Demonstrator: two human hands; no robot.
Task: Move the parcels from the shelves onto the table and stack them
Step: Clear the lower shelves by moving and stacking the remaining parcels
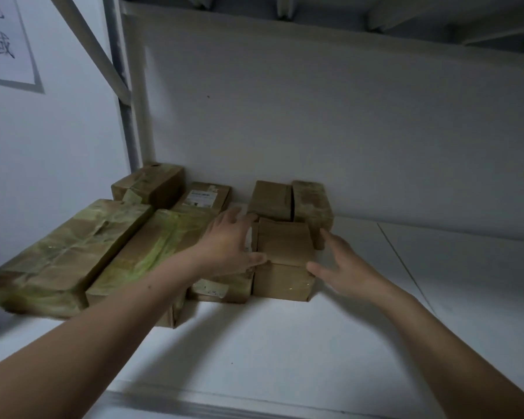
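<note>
Several brown cardboard parcels lie on a white shelf (254, 343). A small square parcel (283, 261) sits in the middle, nearest to both hands. My left hand (230, 243) has spread fingers and its thumb touches the parcel's left top edge. On the parcel's right side my right hand (342, 264) is open, fingers straight, just beside it. Two small parcels (271, 199) (312, 204) stand behind it against the back wall. Under my left hand lies a flat parcel (221, 287) with a white label.
Two long taped parcels (64, 255) (146, 255) lie at the left, one partly under my left forearm. Further back sit a box (152, 182) and a labelled parcel (204, 196). The shelf's right half (436, 267) is bare white board. An upper shelf hangs overhead.
</note>
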